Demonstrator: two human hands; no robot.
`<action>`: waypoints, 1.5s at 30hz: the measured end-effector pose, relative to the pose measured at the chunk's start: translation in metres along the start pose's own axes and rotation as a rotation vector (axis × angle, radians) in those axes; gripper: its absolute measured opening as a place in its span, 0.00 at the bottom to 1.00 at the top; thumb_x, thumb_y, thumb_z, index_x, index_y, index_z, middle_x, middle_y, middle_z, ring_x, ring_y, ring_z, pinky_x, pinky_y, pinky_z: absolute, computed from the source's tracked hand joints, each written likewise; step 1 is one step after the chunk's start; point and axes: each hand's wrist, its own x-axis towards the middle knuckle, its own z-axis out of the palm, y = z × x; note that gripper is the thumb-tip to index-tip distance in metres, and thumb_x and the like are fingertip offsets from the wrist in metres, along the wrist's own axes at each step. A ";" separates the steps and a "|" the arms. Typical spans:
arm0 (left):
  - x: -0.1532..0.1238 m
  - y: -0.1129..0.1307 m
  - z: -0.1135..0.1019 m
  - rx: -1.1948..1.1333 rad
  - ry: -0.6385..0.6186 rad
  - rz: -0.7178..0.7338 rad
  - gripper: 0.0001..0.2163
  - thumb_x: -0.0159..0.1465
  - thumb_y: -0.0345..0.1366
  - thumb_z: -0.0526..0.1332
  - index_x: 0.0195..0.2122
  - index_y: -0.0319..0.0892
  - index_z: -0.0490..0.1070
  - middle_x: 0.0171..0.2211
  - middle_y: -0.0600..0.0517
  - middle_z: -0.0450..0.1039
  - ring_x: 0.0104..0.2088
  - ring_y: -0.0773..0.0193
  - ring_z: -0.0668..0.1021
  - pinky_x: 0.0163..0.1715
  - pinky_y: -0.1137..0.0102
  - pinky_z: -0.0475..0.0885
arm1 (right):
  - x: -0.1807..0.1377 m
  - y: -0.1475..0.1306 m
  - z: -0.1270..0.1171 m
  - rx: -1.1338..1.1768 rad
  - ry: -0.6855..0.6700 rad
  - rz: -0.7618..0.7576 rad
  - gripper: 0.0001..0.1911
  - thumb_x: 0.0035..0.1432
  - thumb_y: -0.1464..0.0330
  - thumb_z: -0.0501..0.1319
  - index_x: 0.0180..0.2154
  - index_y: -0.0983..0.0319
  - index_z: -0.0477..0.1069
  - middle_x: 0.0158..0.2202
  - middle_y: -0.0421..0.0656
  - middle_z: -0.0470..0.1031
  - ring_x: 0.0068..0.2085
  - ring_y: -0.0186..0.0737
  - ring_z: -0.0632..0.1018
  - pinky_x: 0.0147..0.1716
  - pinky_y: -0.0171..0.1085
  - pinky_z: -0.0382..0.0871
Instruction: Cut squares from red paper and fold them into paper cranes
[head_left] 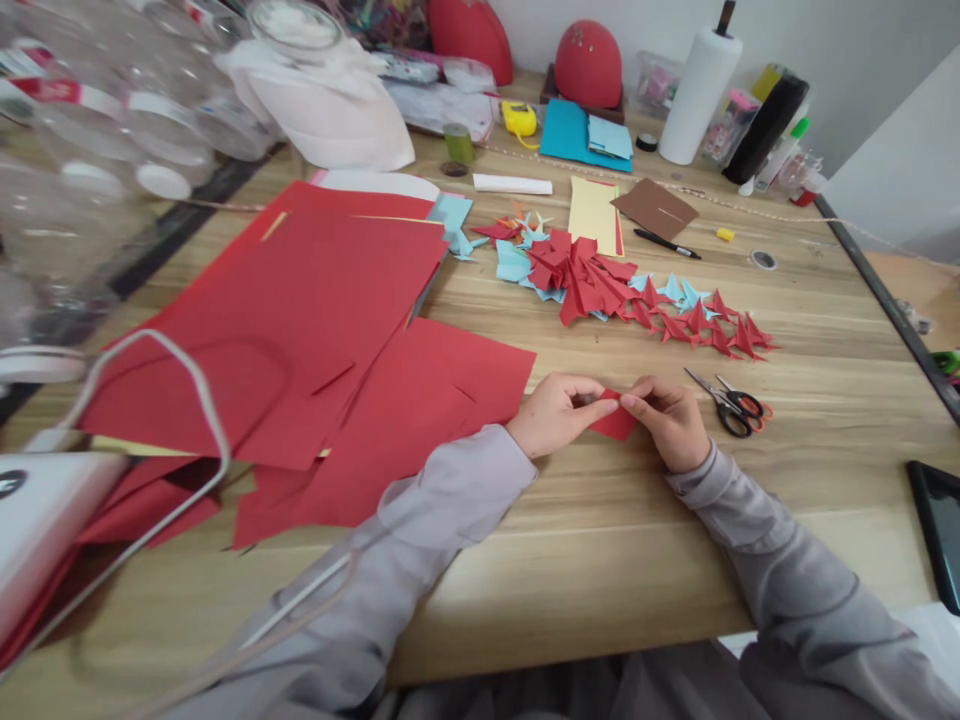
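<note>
Between my two hands is a small folded piece of red paper [615,425], just above the table near its front. My left hand [559,412] pinches its left upper side between thumb and fingers. From the other side, my right hand [670,420] pinches the paper, the two thumb tips nearly meeting. Beyond the hands lies a heap of folded red and blue paper pieces [581,275], with a cluster of pointed red paper figures [697,318] trailing to the right. A pair of scissors [735,402] with black handles rests right of my right hand.
Large red paper sheets [322,320] cover the left side. A white cable [214,400] loops over them beside a white device [52,540]. Clear plastic bottles [120,130] crowd the far left. A black pen [666,243], yellow tape measure [519,118] and white roll [697,95] stand farther back.
</note>
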 end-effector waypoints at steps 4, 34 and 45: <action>0.000 0.001 0.001 0.020 0.009 0.007 0.14 0.57 0.44 0.60 0.21 0.39 0.68 0.18 0.57 0.61 0.21 0.71 0.62 0.22 0.74 0.57 | 0.000 0.000 0.001 0.050 0.068 0.024 0.17 0.45 0.54 0.69 0.22 0.61 0.71 0.20 0.37 0.70 0.23 0.31 0.68 0.24 0.33 0.65; 0.002 -0.005 0.002 -0.049 0.053 0.013 0.17 0.62 0.49 0.56 0.25 0.41 0.64 0.18 0.56 0.66 0.21 0.69 0.69 0.24 0.74 0.63 | 0.002 -0.003 0.005 0.121 0.233 0.107 0.19 0.44 0.53 0.69 0.23 0.62 0.70 0.14 0.34 0.65 0.15 0.27 0.63 0.15 0.29 0.56; 0.002 0.003 -0.003 -0.065 -0.073 -0.023 0.13 0.60 0.40 0.56 0.21 0.40 0.66 0.18 0.56 0.65 0.22 0.70 0.69 0.27 0.73 0.62 | 0.007 -0.005 0.005 -0.012 -0.020 0.058 0.21 0.49 0.51 0.65 0.24 0.62 0.68 0.19 0.35 0.65 0.22 0.29 0.64 0.21 0.31 0.59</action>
